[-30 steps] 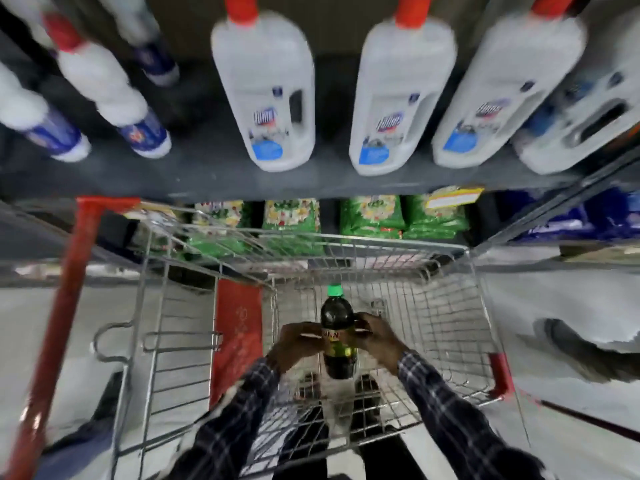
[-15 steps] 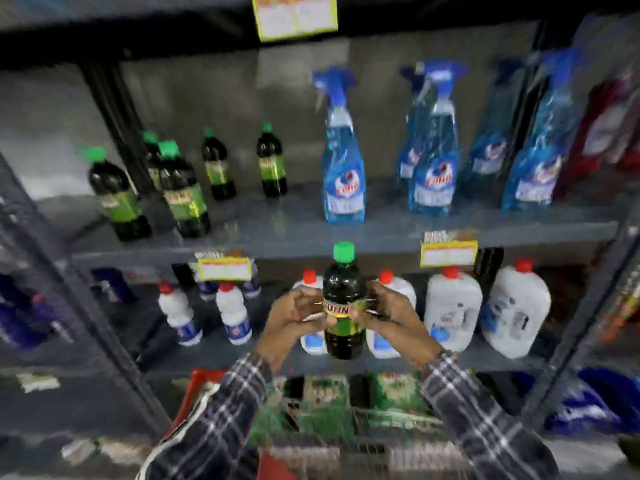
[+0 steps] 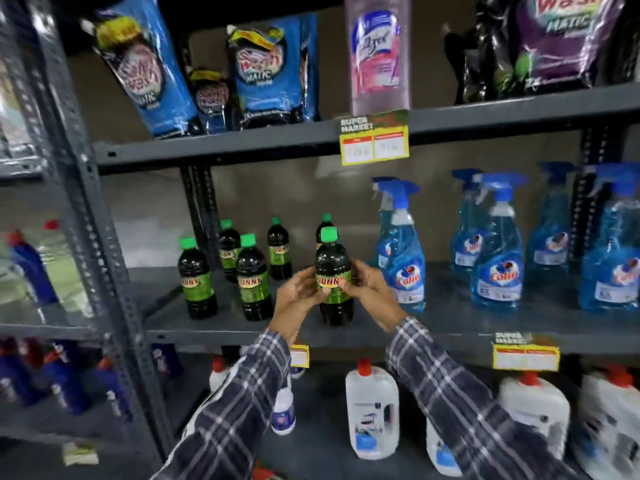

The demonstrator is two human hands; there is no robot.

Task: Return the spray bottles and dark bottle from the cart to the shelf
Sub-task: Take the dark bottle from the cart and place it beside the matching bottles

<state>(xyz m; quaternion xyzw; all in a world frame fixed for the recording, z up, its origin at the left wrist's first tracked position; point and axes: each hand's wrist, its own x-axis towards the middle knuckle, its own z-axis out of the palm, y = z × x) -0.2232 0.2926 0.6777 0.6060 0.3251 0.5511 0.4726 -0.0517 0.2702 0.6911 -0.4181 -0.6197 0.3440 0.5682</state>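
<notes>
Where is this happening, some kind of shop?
Most likely a supermarket's cleaning aisle: yellow price tags reading "Super Market" clip onto grey metal shelving, stocked with rows of blue trigger spray bottles and matching green-capped dark bottles.

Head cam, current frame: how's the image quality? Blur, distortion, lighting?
Head view: centre is fairly sharp, the label on the held dark bottle reads clearly between the left hand and right hand; edges smear, with the blue bottles at far left blurred; wide-angle bend tilts the shelf upright; lighting is dim, with glare on the pouches up top.
</notes>
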